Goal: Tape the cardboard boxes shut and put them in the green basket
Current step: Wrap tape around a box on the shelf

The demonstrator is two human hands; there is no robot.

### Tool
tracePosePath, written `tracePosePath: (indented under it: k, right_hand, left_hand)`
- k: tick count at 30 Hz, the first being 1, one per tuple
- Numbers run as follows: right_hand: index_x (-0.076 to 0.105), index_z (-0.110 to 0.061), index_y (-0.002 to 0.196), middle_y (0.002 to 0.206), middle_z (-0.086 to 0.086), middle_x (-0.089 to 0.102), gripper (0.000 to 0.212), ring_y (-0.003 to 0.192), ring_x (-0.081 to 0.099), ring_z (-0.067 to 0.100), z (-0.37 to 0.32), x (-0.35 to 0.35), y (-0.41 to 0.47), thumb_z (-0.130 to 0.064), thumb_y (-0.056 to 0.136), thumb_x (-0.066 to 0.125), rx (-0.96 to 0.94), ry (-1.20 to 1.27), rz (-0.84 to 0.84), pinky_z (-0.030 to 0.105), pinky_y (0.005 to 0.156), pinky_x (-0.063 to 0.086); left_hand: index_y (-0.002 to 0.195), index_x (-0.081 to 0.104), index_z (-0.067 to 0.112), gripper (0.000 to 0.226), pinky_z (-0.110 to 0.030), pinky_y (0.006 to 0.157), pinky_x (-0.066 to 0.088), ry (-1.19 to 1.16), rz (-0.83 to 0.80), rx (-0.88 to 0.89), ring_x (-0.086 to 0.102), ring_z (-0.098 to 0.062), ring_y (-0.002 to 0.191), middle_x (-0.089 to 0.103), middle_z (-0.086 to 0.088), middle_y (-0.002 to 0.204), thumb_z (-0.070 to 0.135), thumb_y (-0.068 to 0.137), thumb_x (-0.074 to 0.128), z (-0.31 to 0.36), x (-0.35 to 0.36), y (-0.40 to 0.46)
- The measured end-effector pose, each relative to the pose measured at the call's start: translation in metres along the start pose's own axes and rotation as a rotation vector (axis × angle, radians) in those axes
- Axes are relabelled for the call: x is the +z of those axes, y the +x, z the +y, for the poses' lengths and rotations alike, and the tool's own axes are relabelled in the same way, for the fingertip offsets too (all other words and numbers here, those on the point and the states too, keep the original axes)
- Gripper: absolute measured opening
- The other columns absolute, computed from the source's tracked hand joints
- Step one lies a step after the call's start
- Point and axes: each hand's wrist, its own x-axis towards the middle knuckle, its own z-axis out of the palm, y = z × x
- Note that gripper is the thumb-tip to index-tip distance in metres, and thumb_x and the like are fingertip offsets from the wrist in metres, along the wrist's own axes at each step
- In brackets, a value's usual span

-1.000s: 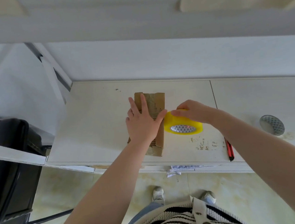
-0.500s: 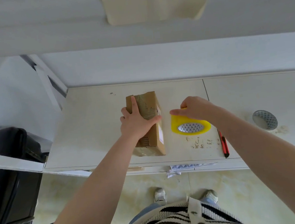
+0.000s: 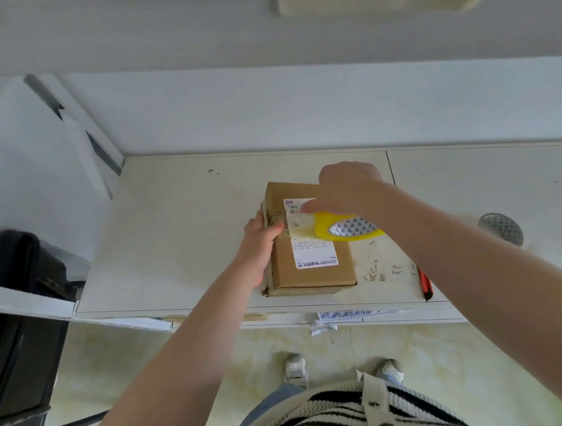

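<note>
- Bright, even daylight, soft and slightly washed out on the pale tabletop (image 3: 180,242).
- Only faint shadows under the forearms.
- Right hand (image 3: 349,190) smeared by motion blur.
- Wide-angle bending at 9 and 3 o'clock edges.
- Top band at 12 o'clock out of focus.

White wall (image 3: 297,109) behind a pale worktop (image 3: 173,239); yellowish marbled floor (image 3: 456,367); black chair (image 3: 14,321) at left.
</note>
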Motion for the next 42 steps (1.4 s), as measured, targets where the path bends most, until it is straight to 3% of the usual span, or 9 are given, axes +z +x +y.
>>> tracePosePath:
  k: [4, 6, 9, 17, 21, 24, 33, 37, 42]
  right_hand:
    - [0.052, -0.017, 0.068, 0.066, -0.007, 0.055, 0.059, 0.06, 0.051, 0.01, -0.015, -0.005, 0.008, -0.075, 0.083, 0.047, -0.07, 0.099, -0.089, 0.027, 0.053, 0.031]
    - [0.052, -0.02, 0.075, 0.07, -0.009, 0.052, 0.06, 0.064, 0.048, 0.01, -0.016, -0.005, 0.007, -0.079, 0.078, 0.048, -0.1, 0.183, -0.093, 0.028, 0.055, 0.031]
    - [0.05, -0.021, 0.068, 0.068, -0.007, 0.052, 0.065, 0.061, 0.047, 0.008, -0.012, -0.003, 0.003, -0.086, 0.072, 0.046, -0.124, 0.194, -0.028, 0.028, 0.052, 0.028]
    - [0.065, -0.017, 0.08, 0.07, -0.005, 0.062, 0.074, 0.064, 0.057, 0.011, 0.026, 0.006, -0.007, -0.088, 0.068, 0.048, -0.023, 0.104, -0.056, 0.026, 0.053, 0.034]
    - [0.056, -0.025, 0.068, 0.067, -0.007, 0.057, 0.066, 0.061, 0.053, 0.01, 0.049, 0.002, -0.002, -0.09, 0.06, 0.053, 0.0, 0.258, -0.088, 0.026, 0.054, 0.035]
    - [0.062, -0.022, 0.076, 0.07, -0.007, 0.061, 0.074, 0.061, 0.053, 0.01, 0.069, 0.013, -0.002, -0.093, 0.06, 0.048, 0.023, 0.087, -0.075, 0.025, 0.052, 0.027]
    - [0.065, -0.019, 0.063, 0.062, -0.002, 0.065, 0.063, 0.063, 0.062, 0.014, 0.091, 0.083, 0.008, -0.082, 0.063, 0.062, 0.133, 0.361, -0.199, 0.027, 0.055, 0.04]
    - [0.069, -0.009, 0.073, 0.063, 0.001, 0.063, 0.073, 0.062, 0.061, 0.016, 0.084, 0.089, 0.013, -0.082, 0.065, 0.061, 0.163, 0.338, -0.213, 0.027, 0.056, 0.043]
    - [0.049, -0.016, 0.057, 0.053, -0.004, 0.049, 0.069, 0.055, 0.053, 0.014, 0.075, 0.094, 0.009, -0.084, 0.067, 0.058, 0.188, 0.294, -0.188, 0.026, 0.052, 0.034]
  left_hand:
    - [0.156, 0.018, 0.017, 0.06, -0.04, 0.112, 0.031, 0.221, 0.153, 0.017, 0.035, -0.027, 0.142, 0.033, -0.006, 0.157, 0.046, 0.105, 0.028, -0.014, 0.01, -0.007]
    - [0.148, 0.036, 0.008, 0.055, -0.04, 0.11, 0.037, 0.276, 0.226, 0.074, 0.043, -0.029, 0.135, 0.048, -0.011, 0.147, 0.041, 0.106, 0.028, -0.022, 0.005, -0.004]
    - [0.124, 0.056, 0.007, 0.043, -0.027, 0.078, 0.044, 0.253, 0.227, 0.12, 0.059, -0.026, 0.112, 0.065, -0.002, 0.108, 0.037, 0.106, 0.03, -0.028, 0.001, 0.0]
    - [0.138, 0.049, 0.007, 0.05, -0.039, 0.101, 0.044, 0.348, 0.215, 0.172, 0.055, -0.027, 0.122, 0.061, -0.009, 0.132, 0.038, 0.106, 0.03, -0.029, 0.001, 0.004]
    - [0.107, 0.06, 0.014, 0.037, -0.022, 0.068, 0.045, 0.385, 0.255, 0.196, 0.061, -0.015, 0.09, 0.065, 0.009, 0.094, 0.035, 0.106, 0.03, -0.034, -0.01, 0.007]
    - [0.1, 0.059, 0.018, 0.034, -0.017, 0.064, 0.042, 0.401, 0.257, 0.198, 0.058, -0.004, 0.08, 0.062, 0.014, 0.087, 0.035, 0.106, 0.03, -0.035, -0.014, 0.007]
    - [0.111, 0.056, 0.021, 0.031, -0.016, 0.064, 0.046, 0.467, 0.227, 0.211, 0.064, -0.019, 0.098, 0.065, 0.01, 0.098, 0.038, 0.105, 0.031, -0.034, -0.004, 0.007]
    - [0.155, 0.02, 0.019, 0.063, -0.035, 0.096, 0.05, 0.574, 0.286, 0.163, 0.048, -0.022, 0.133, 0.043, 0.0, 0.151, 0.049, 0.102, 0.037, -0.028, -0.002, 0.002]
    - [0.156, 0.012, 0.016, 0.068, -0.044, 0.112, 0.036, 0.909, 0.545, 0.34, 0.028, -0.028, 0.144, 0.023, -0.01, 0.16, 0.023, 0.1, 0.05, -0.009, 0.014, -0.007]
